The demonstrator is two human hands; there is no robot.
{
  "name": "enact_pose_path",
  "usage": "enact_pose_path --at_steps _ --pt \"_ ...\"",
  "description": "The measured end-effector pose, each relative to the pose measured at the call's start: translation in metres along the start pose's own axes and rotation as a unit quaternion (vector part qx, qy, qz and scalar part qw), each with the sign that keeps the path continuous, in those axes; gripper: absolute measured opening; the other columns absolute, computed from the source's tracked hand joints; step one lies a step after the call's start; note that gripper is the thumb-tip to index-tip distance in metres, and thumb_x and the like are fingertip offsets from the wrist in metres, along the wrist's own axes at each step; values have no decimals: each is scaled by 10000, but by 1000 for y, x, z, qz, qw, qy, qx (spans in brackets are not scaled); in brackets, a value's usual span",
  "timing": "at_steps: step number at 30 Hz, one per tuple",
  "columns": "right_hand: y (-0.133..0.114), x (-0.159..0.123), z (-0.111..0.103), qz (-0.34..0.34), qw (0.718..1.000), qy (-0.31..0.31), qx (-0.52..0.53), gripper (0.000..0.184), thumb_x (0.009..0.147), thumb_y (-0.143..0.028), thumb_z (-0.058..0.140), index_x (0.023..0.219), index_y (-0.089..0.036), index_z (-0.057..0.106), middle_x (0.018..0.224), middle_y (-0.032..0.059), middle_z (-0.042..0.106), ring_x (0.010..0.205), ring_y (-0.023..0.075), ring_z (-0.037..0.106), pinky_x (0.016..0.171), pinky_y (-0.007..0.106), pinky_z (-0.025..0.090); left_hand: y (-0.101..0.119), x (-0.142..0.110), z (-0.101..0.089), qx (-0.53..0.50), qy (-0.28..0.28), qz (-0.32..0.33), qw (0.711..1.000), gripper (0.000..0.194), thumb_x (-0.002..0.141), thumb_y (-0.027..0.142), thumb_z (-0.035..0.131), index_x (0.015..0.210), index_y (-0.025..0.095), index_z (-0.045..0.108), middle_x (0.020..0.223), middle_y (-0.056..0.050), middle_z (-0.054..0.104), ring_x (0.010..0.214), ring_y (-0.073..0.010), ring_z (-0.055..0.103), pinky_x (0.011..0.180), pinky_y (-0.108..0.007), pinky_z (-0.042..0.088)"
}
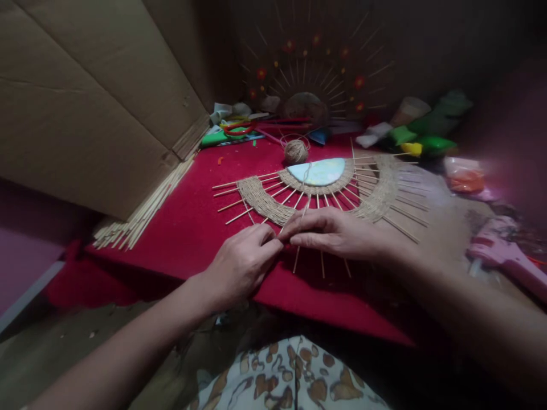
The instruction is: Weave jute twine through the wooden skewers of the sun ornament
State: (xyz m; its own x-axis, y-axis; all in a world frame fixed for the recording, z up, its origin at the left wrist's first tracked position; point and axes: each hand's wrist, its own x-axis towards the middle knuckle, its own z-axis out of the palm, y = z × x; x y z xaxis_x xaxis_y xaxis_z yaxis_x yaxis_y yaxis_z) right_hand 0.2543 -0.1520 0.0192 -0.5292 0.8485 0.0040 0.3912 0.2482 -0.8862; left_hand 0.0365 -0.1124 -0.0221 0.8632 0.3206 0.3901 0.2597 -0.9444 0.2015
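A half-round woven piece (pixel 273 203) of thin wooden sticks and brown twine lies on the red cloth, with a pale blue half-disc (pixel 318 171) at its centre. My left hand (pixel 243 262) is closed at the front edge of the piece, pinching around a stick end. Bent over the woven band, my right hand (pixel 331 232) has its fingertips together close to the left thumb. A twine strand runs from the twine ball (pixel 296 151) across the half-disc to beneath the right fingers. The fingertips partly hide what they grip.
Loose sticks (pixel 145 205) lie beside a cardboard panel (pixel 85 102) on the left. Red-handled scissors (pixel 239 128) are at the back. A pink glue gun (pixel 498 239) rests at the right. Behind stands a dim rayed decoration with red flowers (pixel 316 40). The red cloth (pixel 192 216) ends near my lap.
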Motion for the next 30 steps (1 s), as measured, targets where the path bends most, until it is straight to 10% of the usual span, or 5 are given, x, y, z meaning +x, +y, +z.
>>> enact_pose_path --at_steps 12,25,30 --pt "-4 -19 -19 56 998 17 27 251 910 -341 519 797 -152 640 871 52 663 838 155 603 785 302 461 -22 -2 -16 26 -28 -77 996 437 897 386 558 1251 133 519 1203 -151 524 1098 -283 460 950 -490 446" --pt "-13 -18 -5 -29 975 -48 -213 307 945 -214 472 650 -159 535 702 19 515 737 139 462 727 293 389 -27 -4 -13 36 -13 -131 991 715 808 493 652 1355 136 361 1109 -113 545 1014 -271 498 900 -442 460" --pt "-14 -19 -1 -51 974 -46 -217 278 928 -182 501 661 -148 568 708 29 547 748 143 466 750 302 383 -19 -9 -20 9 18 -146 989 492 862 369 615 1276 166 442 1047 -75 555 960 -228 521 841 -366 478"
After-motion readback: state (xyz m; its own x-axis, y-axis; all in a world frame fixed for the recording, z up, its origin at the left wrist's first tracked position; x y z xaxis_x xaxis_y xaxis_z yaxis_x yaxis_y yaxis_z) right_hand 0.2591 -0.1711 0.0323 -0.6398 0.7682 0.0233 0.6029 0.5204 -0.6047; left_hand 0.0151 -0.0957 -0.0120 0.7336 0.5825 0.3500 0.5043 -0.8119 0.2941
